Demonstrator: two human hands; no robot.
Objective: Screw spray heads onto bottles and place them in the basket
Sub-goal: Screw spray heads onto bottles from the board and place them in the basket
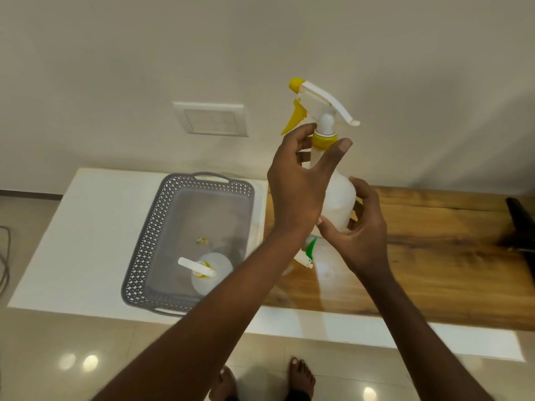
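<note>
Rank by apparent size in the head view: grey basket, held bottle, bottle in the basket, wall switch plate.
1. grey basket
2. held bottle, though it is nearer the camera
3-4. bottle in the basket and wall switch plate look alike; unranked

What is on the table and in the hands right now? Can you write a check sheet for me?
Surface: white counter on the left, wooden top on the right.
Job's things: held bottle raised above the counter, with yellow and white spray head on its neck; gray basket with one finished bottle inside; green and white spray head on the wood, partly hidden by the hands.
Clutter: small scrap on the basket floor; dark object at the right edge, unclear.
Grippers: left hand fingers at the yellow collar; right hand grips the bottle body.
Cables: dark cable at the left edge.
Surroundings: plain wall with switch plate; tiled floor; bare feet.
</note>
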